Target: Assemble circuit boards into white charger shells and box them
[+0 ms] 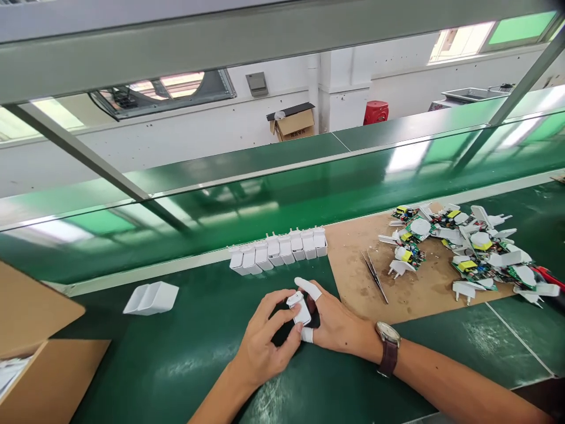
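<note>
Near the charger row (286, 257), a white charger (302, 313) is held by the fingers of the left hand (267, 337) and right hand (336, 325); if pinched loosely, it could be dropped.

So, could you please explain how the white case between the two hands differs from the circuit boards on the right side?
The white case is a single item, held between the left hand and the right hand; the circuit boards are many, heaped loosely, mostly on the brown sheet. The white case shows plain white surfaces, while the circuit boards have exposed green areas and yellow parts. Both include white pieces.
</note>
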A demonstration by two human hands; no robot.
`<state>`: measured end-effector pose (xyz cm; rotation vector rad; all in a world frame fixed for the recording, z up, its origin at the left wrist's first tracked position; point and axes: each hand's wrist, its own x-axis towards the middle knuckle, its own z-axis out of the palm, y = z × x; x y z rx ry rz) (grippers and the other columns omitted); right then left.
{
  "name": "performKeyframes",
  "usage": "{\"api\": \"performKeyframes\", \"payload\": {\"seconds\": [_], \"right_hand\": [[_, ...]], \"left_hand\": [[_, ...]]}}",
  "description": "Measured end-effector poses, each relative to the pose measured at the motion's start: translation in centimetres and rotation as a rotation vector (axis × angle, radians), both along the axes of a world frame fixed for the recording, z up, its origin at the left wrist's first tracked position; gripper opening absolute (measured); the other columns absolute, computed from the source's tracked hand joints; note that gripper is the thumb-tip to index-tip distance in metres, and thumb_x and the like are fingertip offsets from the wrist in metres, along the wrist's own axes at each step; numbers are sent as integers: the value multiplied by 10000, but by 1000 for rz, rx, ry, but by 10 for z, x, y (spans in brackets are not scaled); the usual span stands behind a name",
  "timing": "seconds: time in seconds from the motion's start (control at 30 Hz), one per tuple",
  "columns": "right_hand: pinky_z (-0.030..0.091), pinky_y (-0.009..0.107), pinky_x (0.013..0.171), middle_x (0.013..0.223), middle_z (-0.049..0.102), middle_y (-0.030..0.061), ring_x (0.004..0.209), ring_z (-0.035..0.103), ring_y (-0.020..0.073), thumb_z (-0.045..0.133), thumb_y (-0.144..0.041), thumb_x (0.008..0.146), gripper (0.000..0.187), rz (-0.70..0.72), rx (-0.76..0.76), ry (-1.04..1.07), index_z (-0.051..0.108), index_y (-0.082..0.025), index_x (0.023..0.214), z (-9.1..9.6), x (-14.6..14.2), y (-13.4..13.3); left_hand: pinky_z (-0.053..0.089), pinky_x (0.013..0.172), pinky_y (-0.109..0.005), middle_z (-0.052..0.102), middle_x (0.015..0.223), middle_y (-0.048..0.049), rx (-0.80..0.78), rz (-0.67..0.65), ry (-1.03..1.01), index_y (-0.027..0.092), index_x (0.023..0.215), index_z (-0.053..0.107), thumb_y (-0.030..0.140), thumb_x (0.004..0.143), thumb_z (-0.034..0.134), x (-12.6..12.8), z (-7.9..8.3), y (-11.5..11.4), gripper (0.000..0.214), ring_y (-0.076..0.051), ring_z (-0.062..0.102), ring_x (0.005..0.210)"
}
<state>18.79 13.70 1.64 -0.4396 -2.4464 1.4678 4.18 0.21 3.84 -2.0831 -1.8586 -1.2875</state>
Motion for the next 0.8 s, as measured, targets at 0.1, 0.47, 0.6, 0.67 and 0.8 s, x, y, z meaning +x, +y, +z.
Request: {"api": "performKeyframes", "payload": {"seconds": [0.1, 0.47, 0.6, 0.67, 0.8], "right_hand": [[560, 485, 915, 1306, 578, 147, 1021, 643, 289, 756, -220, 797, 893, 5, 19, -22, 331, -195, 1582, 1, 0, 0], [562, 466, 894, 1276, 577, 155, 1013, 633, 288, 704, -138, 780, 917, 46, 117, -11, 270, -155, 1587, 2, 1, 0], [567, 466, 886, 1258, 567, 132, 945, 626, 254, 746, -192, 808, 939, 14, 150, -4, 233, -201, 1594, -7, 3, -2], [570, 455, 874, 1175, 575, 99, 910, 619, 238, 747, -232, 842, 890, 0, 144, -5, 251, -215, 1582, -10, 4, -2], [563, 460, 897, 1153, 565, 100, 937, 614, 242, 675, -239, 910, 722, 17, 152, 6, 326, -205, 1541, -9, 7, -1]], "left_hand": [[616, 870, -400, 637, 1204, -159, 16, 7, 90, 181, 1163, 624, 81, 898, 630, 1, 3, -1, 284, -255, 658, 1075], [621, 740, -329, 710, 1097, -109, -176, 94, 263, 218, 970, 575, 333, 966, 671, 5, 13, 7, 150, -233, 708, 939], [623, 817, -330, 728, 1128, -96, -206, 48, 231, 224, 993, 591, 333, 953, 690, -9, 27, -2, 153, -223, 718, 993], [620, 852, -336, 734, 1151, -99, -158, 127, 250, 227, 1017, 617, 320, 940, 707, -30, 37, -16, 151, -225, 723, 1023], [635, 859, -385, 747, 1180, -108, -203, 457, 175, 225, 992, 690, 439, 876, 737, -97, 49, -46, 248, -255, 744, 995]]}}
